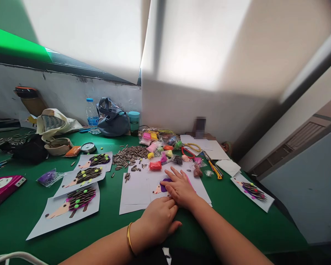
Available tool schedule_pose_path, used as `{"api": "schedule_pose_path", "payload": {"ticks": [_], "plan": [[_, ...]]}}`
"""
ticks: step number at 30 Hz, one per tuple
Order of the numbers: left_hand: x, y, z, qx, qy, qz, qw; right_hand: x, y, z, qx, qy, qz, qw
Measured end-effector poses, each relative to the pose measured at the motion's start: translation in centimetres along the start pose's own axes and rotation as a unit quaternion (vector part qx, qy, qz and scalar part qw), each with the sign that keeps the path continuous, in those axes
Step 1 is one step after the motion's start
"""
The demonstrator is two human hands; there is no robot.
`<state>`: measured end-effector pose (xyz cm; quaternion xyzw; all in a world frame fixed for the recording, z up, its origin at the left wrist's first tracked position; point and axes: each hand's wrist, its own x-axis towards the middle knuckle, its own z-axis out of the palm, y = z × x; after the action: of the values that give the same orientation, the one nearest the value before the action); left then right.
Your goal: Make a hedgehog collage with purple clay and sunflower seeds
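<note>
My right hand (181, 187) lies with fingers spread over a small hedgehog picture, pressing on its purple clay body (165, 185). The peach clay snout (157, 190) sticks out to the left of the fingers. A strip of pink (189, 182) shows beyond the right hand. My left hand (160, 219), a gold bangle on its wrist, rests with curled fingers at the near edge of the white paper (135, 197), against the right hand. Its fingertips are hidden. Sunflower seeds (131, 154) are heaped behind the paper, and a red clay packet (155, 166) sits at its far edge.
Finished seed hedgehogs (79, 200) on cards lie to the left; another card (252, 191) is at the right. Bagged clay (154, 145), scissors (191, 150) and a yellow cutter (216, 171) lie behind. A blue bag (113, 119), bottle (92, 117) and purple power strip (9, 189) stand around.
</note>
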<state>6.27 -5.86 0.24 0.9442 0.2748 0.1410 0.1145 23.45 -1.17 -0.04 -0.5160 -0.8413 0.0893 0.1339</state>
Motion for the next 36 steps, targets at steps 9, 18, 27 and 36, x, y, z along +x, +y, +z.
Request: {"api": "schedule_pose_path", "payload": {"ticks": [9, 18, 27, 36], "plan": [[-0.1, 0.0, -0.1, -0.014, 0.006, 0.008, 1.000, 0.0, 0.3, 0.3, 0.002, 0.017, 0.009, 1.000], [-0.1, -0.1, 0.0, -0.016, 0.001, 0.004, 1.000, 0.1, 0.7, 0.6, 0.022, 0.053, 0.025, 0.998], [0.0, -0.2, 0.2, -0.013, -0.003, 0.002, 1.000, 0.1, 0.6, 0.8, 0.014, 0.038, 0.023, 0.999], [0.0, -0.2, 0.2, -0.013, -0.003, -0.003, 1.000, 0.2, 1.0, 1.4, 0.012, 0.057, 0.027, 0.998]]}}
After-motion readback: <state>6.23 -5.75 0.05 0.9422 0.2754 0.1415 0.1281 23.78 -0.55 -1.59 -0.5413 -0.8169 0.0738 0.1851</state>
